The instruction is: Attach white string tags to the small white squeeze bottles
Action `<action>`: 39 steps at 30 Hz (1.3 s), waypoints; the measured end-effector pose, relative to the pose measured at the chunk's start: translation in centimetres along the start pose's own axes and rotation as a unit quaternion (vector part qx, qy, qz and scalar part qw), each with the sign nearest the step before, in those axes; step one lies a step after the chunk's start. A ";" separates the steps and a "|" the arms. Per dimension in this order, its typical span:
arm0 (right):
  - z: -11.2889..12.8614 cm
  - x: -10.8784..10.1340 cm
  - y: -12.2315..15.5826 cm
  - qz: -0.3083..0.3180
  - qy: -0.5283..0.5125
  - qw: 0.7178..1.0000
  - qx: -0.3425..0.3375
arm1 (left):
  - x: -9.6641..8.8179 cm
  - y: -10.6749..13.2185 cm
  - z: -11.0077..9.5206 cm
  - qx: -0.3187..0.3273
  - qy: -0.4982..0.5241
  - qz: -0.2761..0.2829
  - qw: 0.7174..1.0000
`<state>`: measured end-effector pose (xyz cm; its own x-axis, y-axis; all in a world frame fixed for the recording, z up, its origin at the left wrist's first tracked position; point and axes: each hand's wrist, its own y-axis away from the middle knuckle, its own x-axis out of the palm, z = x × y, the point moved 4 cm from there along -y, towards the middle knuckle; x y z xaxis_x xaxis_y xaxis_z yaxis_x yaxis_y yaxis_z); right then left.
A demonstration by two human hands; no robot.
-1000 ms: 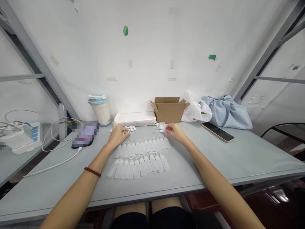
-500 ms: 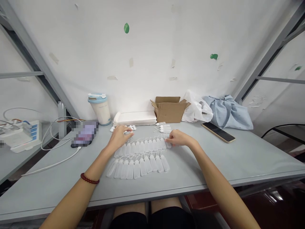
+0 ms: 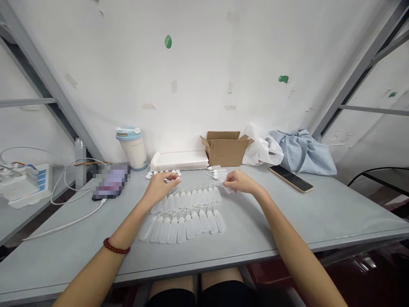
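Two rows of small, flat, translucent plastic pieces with narrow white necks and thin curved strands lie on the desk: a far row (image 3: pixel 191 197) and a near row (image 3: pixel 182 227). Beyond the right end of the far row, my right hand (image 3: pixel 239 182) pinches a similar translucent piece (image 3: pixel 228 187), partly hidden by the fingers. My left hand (image 3: pixel 161 186) hovers by the far row's left end, thumb and forefinger curved and slightly apart, with nothing visible between them. Small white bits (image 3: pixel 153 174) lie behind it. A few more translucent pieces (image 3: pixel 219 172) lie near the box.
Along the wall stand a lidded cup (image 3: pixel 132 151), a stack of white sheets (image 3: pixel 180 160), an open cardboard box (image 3: pixel 225 152), a white plastic bag (image 3: pixel 262 147) and a blue cloth bag (image 3: pixel 303 153). Phones lie left (image 3: pixel 112 181) and right (image 3: pixel 290 178), the left one cabled.
My right hand has lifted the translucent piece at the far row's right end and shifted slightly away from the row. My left hand has barely moved. The view has shifted slightly.
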<state>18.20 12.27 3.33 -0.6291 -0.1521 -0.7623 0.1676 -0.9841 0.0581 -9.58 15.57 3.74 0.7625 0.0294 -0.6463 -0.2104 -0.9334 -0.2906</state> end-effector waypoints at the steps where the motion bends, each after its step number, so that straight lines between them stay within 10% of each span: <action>1: 0.2 0.0 0.0 -0.004 -0.022 1.000 -0.011 | -0.1 0.1 -0.3 -0.009 0.022 0.005 1.000; 9: 3.1 1.3 0.5 -0.028 -0.243 0.965 -0.095 | 1.6 1.3 -2.2 -0.033 0.182 0.109 0.977; 17: 5.6 5.5 0.4 0.101 -0.399 0.907 -0.086 | 2.4 2.4 -4.7 0.030 0.224 0.176 0.958; 39: 6.1 6.3 0.8 0.080 -0.435 0.896 -0.037 | 2.4 2.6 -4.5 0.048 0.160 0.173 0.971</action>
<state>9.77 9.94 2.52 -0.9411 -0.3353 0.0449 0.3374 -0.9398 0.0548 -5.53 11.60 4.66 0.7834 -0.4068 -0.4699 -0.5322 -0.8295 -0.1691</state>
